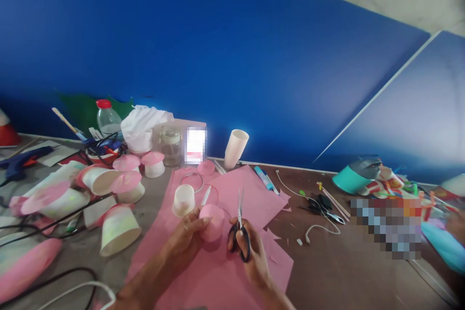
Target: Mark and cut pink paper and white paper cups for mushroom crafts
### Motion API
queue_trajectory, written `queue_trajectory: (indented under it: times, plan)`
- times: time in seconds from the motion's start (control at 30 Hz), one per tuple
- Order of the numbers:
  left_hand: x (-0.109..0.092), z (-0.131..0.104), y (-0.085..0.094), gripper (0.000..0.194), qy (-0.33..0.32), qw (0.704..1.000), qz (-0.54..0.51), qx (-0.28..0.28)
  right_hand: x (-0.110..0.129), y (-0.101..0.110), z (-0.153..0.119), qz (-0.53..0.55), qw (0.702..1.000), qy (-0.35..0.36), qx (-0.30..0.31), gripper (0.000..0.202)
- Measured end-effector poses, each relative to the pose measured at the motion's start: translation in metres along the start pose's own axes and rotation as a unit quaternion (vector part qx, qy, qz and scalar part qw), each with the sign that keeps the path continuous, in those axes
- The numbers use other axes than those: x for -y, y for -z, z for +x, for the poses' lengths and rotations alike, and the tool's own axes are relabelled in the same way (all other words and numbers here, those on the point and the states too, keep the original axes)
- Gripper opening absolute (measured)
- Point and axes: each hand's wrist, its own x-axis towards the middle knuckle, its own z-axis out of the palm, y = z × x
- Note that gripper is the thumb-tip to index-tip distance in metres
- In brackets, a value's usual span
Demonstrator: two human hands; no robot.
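My left hand pinches a round pink paper disc by its left edge. Just to the right, my right hand grips black-handled scissors, with fingers in the loops and the blades pointing away from me. The blades stand apart from the disc. Beneath both hands lies a large pink paper sheet with jagged cut edges on its right side. On it, beyond my left hand, are a white paper cup and a white pen-like stick.
Paper cups with pink tops crowd the left side, near a blue glue gun and black cables. A tall cup stack stands by the blue partition. Pliers, a white cord and a teal container sit rightward.
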Motion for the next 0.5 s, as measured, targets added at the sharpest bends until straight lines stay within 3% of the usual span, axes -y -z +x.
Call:
queue_trajectory:
  times: [0.33, 0.5]
  plan:
    - [0.0, -0.003, 0.0, 0.02, -0.018, 1.0, 0.015, 0.013, -0.001, 0.003, 0.011, -0.008, 0.997, -0.035, -0.069, 0.06]
    - [0.002, -0.002, 0.0, 0.022, -0.02, 0.999, 0.018, 0.021, -0.002, 0.006, 0.014, -0.04, 0.994, -0.012, -0.102, 0.06]
